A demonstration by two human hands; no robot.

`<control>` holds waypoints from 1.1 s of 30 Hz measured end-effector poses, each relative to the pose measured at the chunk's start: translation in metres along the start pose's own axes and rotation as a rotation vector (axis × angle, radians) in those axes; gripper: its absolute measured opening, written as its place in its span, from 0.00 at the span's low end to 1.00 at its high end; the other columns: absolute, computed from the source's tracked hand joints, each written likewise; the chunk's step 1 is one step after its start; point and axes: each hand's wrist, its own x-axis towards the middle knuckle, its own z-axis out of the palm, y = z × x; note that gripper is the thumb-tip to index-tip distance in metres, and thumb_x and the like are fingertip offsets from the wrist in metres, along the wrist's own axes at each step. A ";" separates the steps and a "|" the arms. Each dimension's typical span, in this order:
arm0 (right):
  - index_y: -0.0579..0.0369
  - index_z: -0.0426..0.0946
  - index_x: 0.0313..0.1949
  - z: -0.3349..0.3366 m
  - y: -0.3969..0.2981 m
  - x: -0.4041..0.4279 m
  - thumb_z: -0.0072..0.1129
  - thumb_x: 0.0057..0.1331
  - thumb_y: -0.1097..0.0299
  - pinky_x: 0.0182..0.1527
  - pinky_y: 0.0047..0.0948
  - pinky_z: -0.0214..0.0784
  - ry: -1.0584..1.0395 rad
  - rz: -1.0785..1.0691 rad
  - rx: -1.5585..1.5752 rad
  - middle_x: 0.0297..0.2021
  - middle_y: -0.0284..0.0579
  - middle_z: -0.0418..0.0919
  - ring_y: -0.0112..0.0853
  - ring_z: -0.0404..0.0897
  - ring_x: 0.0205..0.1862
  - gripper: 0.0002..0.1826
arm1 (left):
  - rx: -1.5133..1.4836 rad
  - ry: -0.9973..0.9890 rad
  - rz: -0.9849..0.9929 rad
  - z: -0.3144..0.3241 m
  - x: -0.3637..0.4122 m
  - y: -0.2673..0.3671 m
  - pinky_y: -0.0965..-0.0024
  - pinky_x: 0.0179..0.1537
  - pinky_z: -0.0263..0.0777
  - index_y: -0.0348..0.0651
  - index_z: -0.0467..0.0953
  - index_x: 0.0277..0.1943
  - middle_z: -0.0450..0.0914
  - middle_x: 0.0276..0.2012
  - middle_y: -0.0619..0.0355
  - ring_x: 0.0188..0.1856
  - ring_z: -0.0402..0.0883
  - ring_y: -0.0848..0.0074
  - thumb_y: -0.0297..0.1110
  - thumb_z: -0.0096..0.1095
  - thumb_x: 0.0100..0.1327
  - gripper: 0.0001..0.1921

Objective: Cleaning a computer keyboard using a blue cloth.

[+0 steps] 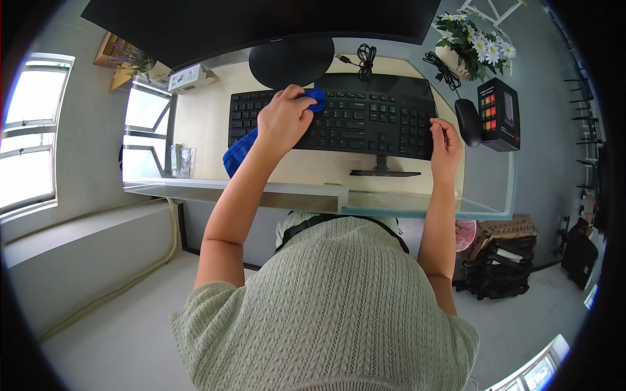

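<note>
A black computer keyboard [342, 119] lies on the cream desktop in front of me. My left hand [286, 117] grips a blue cloth [316, 99] over the keyboard's upper left-middle keys. Part of that cloth hangs below the wrist, across the keyboard's lower left corner. At the keyboard's right edge, my right hand [446, 146] pinches the side between thumb and fingers. To the right of this hand lies a black mouse [468, 123], its cable [441, 70] bundled behind it.
A monitor [259, 22] on a round black base [291, 63] stands behind. Coiled cable [366, 62], black box [500, 115] and potted daisies [481, 44] sit right of it; a white box [191, 79] sits left. A dark T-shaped object [385, 173] lies near the glass front edge [415, 205].
</note>
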 end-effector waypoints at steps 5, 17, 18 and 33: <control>0.59 0.81 0.45 -0.003 0.005 0.001 0.56 0.72 0.70 0.41 0.17 0.64 -0.008 0.011 -0.036 0.35 0.32 0.79 0.18 0.73 0.37 0.08 | 0.046 -0.014 -0.118 -0.021 -0.014 -0.043 0.64 0.48 0.78 0.52 0.87 0.40 0.81 0.48 0.61 0.50 0.81 0.65 0.30 0.59 0.58 0.12; 0.58 0.81 0.45 -0.003 0.004 0.002 0.55 0.72 0.69 0.43 0.17 0.64 -0.018 0.029 -0.081 0.36 0.32 0.80 0.18 0.74 0.39 0.09 | 0.302 0.039 -0.458 -0.063 -0.050 -0.114 0.62 0.49 0.76 0.49 0.87 0.43 0.81 0.48 0.58 0.50 0.80 0.61 0.34 0.58 0.60 0.12; 0.58 0.81 0.45 -0.002 0.003 0.003 0.55 0.72 0.69 0.43 0.17 0.64 -0.023 0.028 -0.089 0.37 0.32 0.80 0.18 0.74 0.39 0.09 | 0.226 0.108 -0.468 -0.061 -0.048 -0.105 0.61 0.49 0.76 0.47 0.87 0.42 0.81 0.47 0.56 0.49 0.80 0.61 0.31 0.58 0.59 0.12; 0.59 0.81 0.44 0.002 0.002 0.002 0.56 0.72 0.70 0.39 0.17 0.63 0.003 -0.023 -0.059 0.36 0.31 0.80 0.18 0.71 0.35 0.08 | -0.081 -0.042 0.238 0.039 0.015 0.061 0.62 0.47 0.76 0.53 0.84 0.40 0.77 0.47 0.62 0.50 0.77 0.66 0.28 0.64 0.55 0.10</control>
